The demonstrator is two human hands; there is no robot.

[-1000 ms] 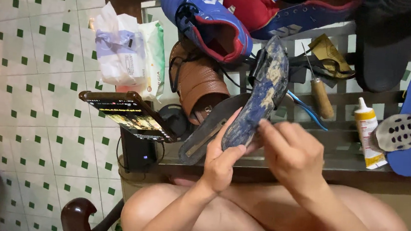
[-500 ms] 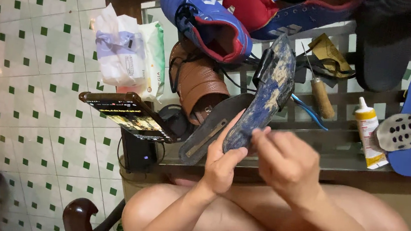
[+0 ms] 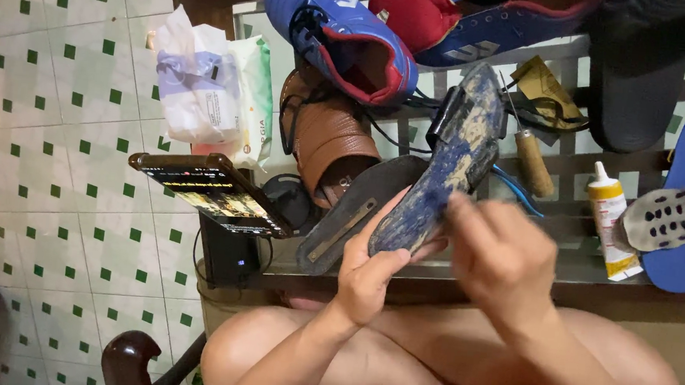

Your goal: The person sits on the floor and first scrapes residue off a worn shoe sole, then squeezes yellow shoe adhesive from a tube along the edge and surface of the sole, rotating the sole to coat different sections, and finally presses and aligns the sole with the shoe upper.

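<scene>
I sit at a glass-topped wooden table point(image 3: 433, 287) over a white floor of small green-dotted tiles point(image 3: 54, 93), my bare knees under its near edge. Above that edge my left hand point(image 3: 372, 274) grips the lower end of a worn blue insole point(image 3: 452, 165) crusted with yellowish glue, while my right hand point(image 3: 502, 260), blurred, presses its fingers on the same end; how firmly they close I cannot tell. Left of the insole lie white-and-green wipe packets point(image 3: 211, 90) and a propped phone point(image 3: 211, 189); right of it stands a white glue bottle point(image 3: 614, 224) with a yellow label. Blue football boots point(image 3: 340, 35) beyond it are cut off at the top.
</scene>
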